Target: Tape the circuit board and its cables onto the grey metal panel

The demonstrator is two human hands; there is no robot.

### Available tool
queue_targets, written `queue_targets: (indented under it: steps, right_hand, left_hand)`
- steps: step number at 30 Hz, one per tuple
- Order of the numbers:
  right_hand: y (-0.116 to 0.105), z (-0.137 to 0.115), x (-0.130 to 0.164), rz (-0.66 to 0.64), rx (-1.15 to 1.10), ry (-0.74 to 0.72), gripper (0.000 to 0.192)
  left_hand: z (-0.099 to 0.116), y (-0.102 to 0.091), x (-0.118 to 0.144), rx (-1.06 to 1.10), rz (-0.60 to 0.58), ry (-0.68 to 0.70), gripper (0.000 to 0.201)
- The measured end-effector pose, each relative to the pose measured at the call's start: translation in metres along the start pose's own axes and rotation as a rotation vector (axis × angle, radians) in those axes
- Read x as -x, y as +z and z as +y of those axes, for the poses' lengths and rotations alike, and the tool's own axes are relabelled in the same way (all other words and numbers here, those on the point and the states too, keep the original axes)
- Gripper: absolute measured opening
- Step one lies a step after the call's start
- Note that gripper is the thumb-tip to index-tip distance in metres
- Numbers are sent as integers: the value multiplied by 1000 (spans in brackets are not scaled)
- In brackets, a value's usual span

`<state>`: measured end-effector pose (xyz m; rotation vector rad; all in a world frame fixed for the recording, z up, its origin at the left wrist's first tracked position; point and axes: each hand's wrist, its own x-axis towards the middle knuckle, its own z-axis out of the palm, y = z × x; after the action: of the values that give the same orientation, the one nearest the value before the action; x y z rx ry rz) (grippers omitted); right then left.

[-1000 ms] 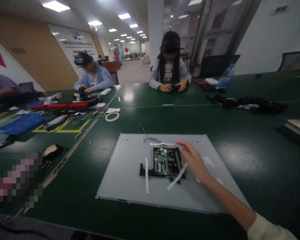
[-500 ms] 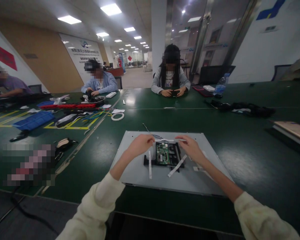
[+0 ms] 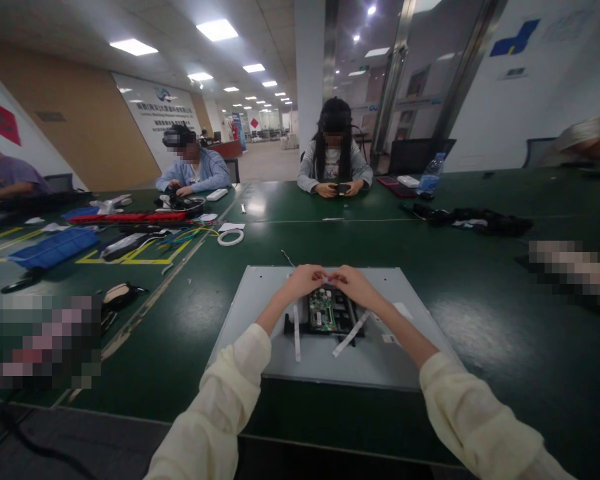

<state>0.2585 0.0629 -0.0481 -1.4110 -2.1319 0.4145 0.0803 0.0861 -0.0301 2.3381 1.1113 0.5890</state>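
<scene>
Both my hands meet over the top edge of a green circuit board (image 3: 323, 310) set in a black frame (image 3: 349, 310). My left hand (image 3: 306, 280) is closed in a pinch. My right hand (image 3: 347, 281) also pinches, its fingertips close to the left ones. The white tape strip they hold is mostly hidden by the fingers. The black frame lies on a large grey metal panel (image 3: 260, 333). A white tape strip (image 3: 297, 333) crosses the frame's left end, and a slanted white tape strip (image 3: 350, 333) crosses its lower right.
The panel rests on a green table (image 3: 190, 333). A thin cable end (image 3: 287, 257) sticks out past its far edge. Beyond lie a white tape roll (image 3: 231, 237), a blue tray (image 3: 55, 247) and dark cloth-like gear (image 3: 473, 219). Across the table a person (image 3: 335, 160) handles a small black object.
My hands have come together; half a second ago a white tape strip was stretched between them above the board. The whole view has shifted slightly.
</scene>
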Motion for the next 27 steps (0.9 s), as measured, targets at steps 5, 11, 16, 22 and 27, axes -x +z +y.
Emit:
queue_targets:
  steps: [5, 11, 16, 22, 27]
  right_hand:
    - [2, 2, 5, 18, 46, 0, 25]
    - [-13, -25, 16, 83, 46, -38, 25]
    - [-20, -115, 63, -26, -48, -212, 20]
    - [35, -220, 124, -180, -116, -282, 33]
    - [39, -256, 172, -283, -242, -498, 30]
  left_hand:
    - [-8, 12, 4, 49, 23, -40, 24]
    - [-9, 11, 4, 87, 78, -128, 26]
    - [-7, 4, -1, 174, 36, -214, 20]
    - [-6, -17, -11, 221, 288, -350, 24]
    - [-29, -70, 19, 145, 631, -402, 21]
